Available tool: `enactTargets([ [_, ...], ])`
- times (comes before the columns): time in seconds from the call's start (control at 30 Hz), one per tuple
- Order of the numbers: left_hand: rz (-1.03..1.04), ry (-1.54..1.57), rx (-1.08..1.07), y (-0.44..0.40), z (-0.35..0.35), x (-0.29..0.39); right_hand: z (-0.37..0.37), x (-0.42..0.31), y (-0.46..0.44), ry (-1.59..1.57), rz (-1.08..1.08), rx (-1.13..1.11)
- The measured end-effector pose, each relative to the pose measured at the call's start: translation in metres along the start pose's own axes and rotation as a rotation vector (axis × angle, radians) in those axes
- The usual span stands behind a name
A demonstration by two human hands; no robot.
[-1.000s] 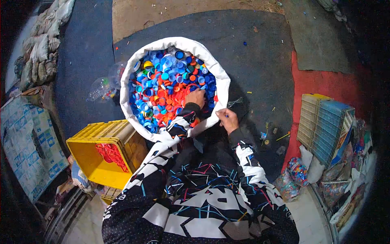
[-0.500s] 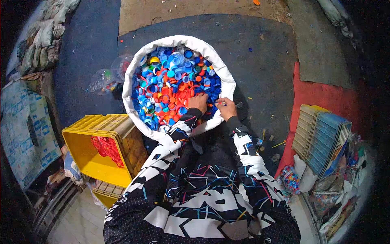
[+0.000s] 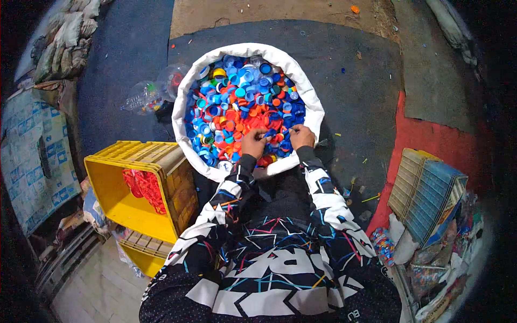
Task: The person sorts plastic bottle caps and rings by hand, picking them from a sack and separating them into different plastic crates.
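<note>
A round white sack (image 3: pixel 314 110) with a rolled rim stands open before me, full of plastic bottle caps (image 3: pixel 229 116), mostly blue and red-orange. Over the near part of the heap, my left hand (image 3: pixel 254 143) is closed, its thumb and fingers pinching a blue bottle cap (image 3: pixel 270 133). My right hand (image 3: pixel 302 137) is just inside the right side of the rim, fingers curled together above dark blue caps. What lies between those right fingertips is too small to make out.
On its side at left lies a yellow crate (image 3: pixel 175 215) containing red netting (image 3: pixel 144 188). Clear plastic bottles (image 3: pixel 141 98) lie beyond it. Stacked crates (image 3: pixel 425 185) stand at right, near filled bags (image 3: pixel 383 245). Loose caps and scraps dot the dark floor mat (image 3: pixel 358 81).
My left hand has drawn back from the caps toward me and left, now with a blue cap at its fingertips. My right hand has shifted slightly inward. The whole view has moved a little.
</note>
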State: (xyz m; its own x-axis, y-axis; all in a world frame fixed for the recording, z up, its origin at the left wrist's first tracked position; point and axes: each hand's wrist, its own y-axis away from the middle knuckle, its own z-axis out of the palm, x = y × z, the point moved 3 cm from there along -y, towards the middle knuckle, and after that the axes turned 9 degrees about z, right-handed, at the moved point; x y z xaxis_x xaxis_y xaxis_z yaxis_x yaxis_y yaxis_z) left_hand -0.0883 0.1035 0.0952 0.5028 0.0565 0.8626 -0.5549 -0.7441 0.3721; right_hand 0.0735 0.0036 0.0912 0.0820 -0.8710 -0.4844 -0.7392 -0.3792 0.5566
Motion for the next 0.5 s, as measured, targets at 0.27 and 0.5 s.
enactTargets([
  [0.27,-0.338,0.761,0.141,0.038,-0.034,-0.001,0.017,-0.026,-0.004,0.259,-0.001,0.052],
  [0.5,-0.377,0.486,0.053,0.038,-0.036,-0.011,0.019,0.002,-0.023,-0.182,0.037,-0.058],
])
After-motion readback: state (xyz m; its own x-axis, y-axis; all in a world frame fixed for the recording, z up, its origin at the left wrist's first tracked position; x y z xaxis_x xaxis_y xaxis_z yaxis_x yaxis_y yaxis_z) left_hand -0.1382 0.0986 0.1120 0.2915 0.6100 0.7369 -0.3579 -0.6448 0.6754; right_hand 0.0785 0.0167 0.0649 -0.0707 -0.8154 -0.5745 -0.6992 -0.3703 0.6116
